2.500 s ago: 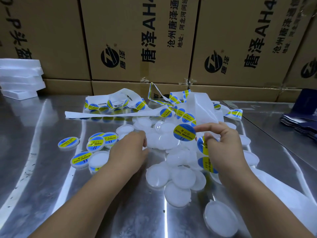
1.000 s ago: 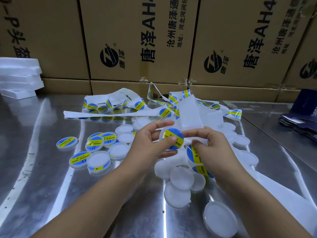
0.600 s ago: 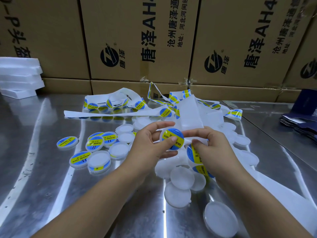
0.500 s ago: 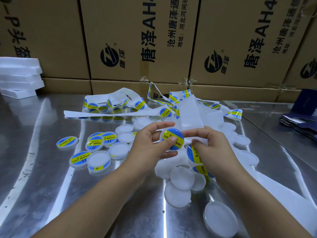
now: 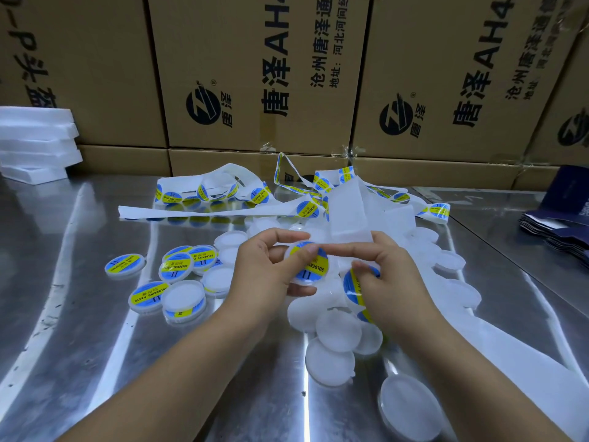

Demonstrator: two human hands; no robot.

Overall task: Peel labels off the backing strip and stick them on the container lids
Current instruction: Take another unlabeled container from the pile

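Brown cardboard boxes [image 5: 255, 74] printed with black characters wall off the far side of a polished steel counter [image 5: 79, 346], and everything is placed here from the round white plastic lid [image 5: 309, 272] held above the counter's middle. Left of that lid lies a cluster of labelled lids [image 5: 175, 266]. Below it and to its right a heap of bare white lids [image 5: 334, 330] overlaps, with one clear lid [image 5: 411, 406] nearest the camera. Beyond the lid a white paper backing strip [image 5: 347, 215] loops in tangles with round stickers on it, and one fold rises directly behind the lid, hiding the counter there. Far left of the lid sits a stack of white foam trays [image 5: 35, 141]; far right, a pile of dark blue folded cartons [image 5: 561, 224]. The left hand [image 5: 264, 272] grips the lid, thumb laid across the upper edge of its blue-and-yellow round label [image 5: 315, 264] and the other fingers [image 5: 283, 233] curled behind the rim. The right hand [image 5: 392, 279] stretches its forefinger straight onto the label's right side, while its thumb and remaining fingers clench the backing strip just right of the lid. The lid's face tilts up toward the camera. Being round, it has no long axis, but the label's yellow band runs from upper left to lower right.
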